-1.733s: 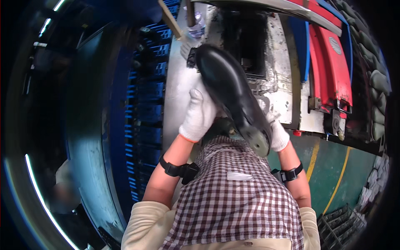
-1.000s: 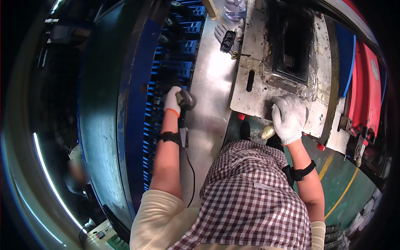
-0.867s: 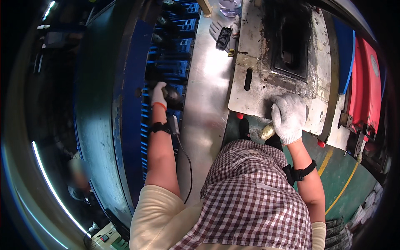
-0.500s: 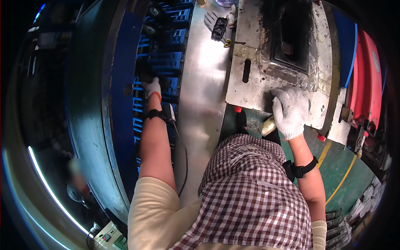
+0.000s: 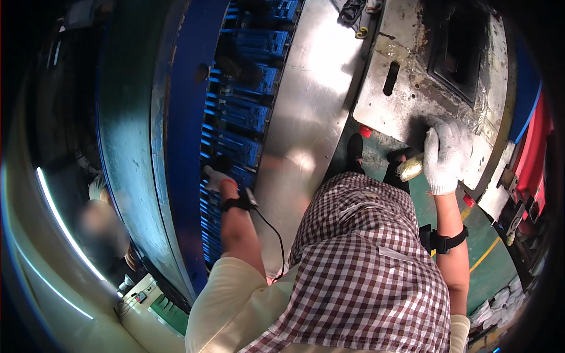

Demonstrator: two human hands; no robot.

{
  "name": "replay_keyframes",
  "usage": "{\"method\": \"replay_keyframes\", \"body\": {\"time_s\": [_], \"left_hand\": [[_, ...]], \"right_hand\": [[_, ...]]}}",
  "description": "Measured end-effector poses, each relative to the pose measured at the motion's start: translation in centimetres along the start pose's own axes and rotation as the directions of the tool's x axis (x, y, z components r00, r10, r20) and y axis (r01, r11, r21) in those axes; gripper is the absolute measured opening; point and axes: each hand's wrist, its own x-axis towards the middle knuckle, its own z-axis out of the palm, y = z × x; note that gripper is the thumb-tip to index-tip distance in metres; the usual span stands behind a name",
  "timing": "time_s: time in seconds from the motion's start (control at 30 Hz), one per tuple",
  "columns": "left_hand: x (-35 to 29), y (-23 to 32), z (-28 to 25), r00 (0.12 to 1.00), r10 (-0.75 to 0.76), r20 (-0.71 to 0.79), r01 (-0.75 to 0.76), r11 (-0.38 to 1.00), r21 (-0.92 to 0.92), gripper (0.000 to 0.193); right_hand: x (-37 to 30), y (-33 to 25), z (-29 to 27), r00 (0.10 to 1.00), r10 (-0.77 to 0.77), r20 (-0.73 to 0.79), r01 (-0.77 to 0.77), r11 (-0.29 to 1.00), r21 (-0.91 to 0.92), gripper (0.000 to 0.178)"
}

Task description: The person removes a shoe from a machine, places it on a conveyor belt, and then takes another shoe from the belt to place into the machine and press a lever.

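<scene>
My left hand [image 5: 220, 179], in a white glove with an orange cuff, reaches into a blue slotted rack [image 5: 259, 112]. A dark thing sits beside its fingers, which are small and blurred, so I cannot tell whether they grip it. My right hand [image 5: 450, 150], also in a white glove, rests at the near edge of a worn metal plate [image 5: 406, 106]. Its fingers curl round a yellowish wrapped handle [image 5: 410, 169], whose end sticks out beside the thumb. A black strap circles each forearm; a cable trails from the left one.
A bare steel ledge [image 5: 306, 88] runs between rack and plate. At its far end lie dark-handled scissors [image 5: 360, 32]. A blue beam [image 5: 191, 117] borders the rack. Red machinery [image 5: 532, 159] stands at right. Beyond the beam, a co-worker [image 5: 97, 220] is at left.
The whole view has shifted and turned. My left hand has come nearer to me along the rack. My right hand stays at the plate's near edge.
</scene>
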Motion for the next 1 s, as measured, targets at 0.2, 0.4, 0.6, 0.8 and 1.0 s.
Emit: {"method": "replay_keyframes", "body": {"time_s": [0.2, 0.4, 0.6, 0.8, 1.0], "left_hand": [[17.4, -1.4, 3.6, 0.049, 0.012, 0.999, 0.427, 0.904, -0.032, 0.055], [16.8, -2.8, 2.7, 0.184, 0.052, 0.982, 0.487, 0.863, -0.137, 0.036], [10.6, -6.3, -1.5, 0.485, -0.066, 0.872, 0.443, 0.878, -0.180, 0.032], [9.7, -2.2, 3.3, 0.301, -0.014, 0.953, 0.100, 0.995, -0.017, 0.031], [8.1, 0.1, 3.1, 0.346, -0.179, 0.921, 0.140, 0.980, 0.138, 0.041]], "right_hand": [[0.2, 0.1, -0.2, 0.999, 0.022, 0.030, -0.022, 1.000, -0.005, 0.016], [-0.2, 0.4, 0.1, 0.998, -0.009, -0.059, 0.009, 1.000, -0.014, 0.017], [-0.3, -0.2, -0.1, 0.998, -0.006, -0.069, 0.006, 1.000, -0.004, 0.016], [-0.3, -0.5, -0.6, 0.996, 0.000, -0.086, -0.002, 1.000, -0.022, 0.015], [-0.5, 0.0, -0.3, 0.998, 0.021, -0.067, -0.022, 1.000, -0.010, 0.013]]}}
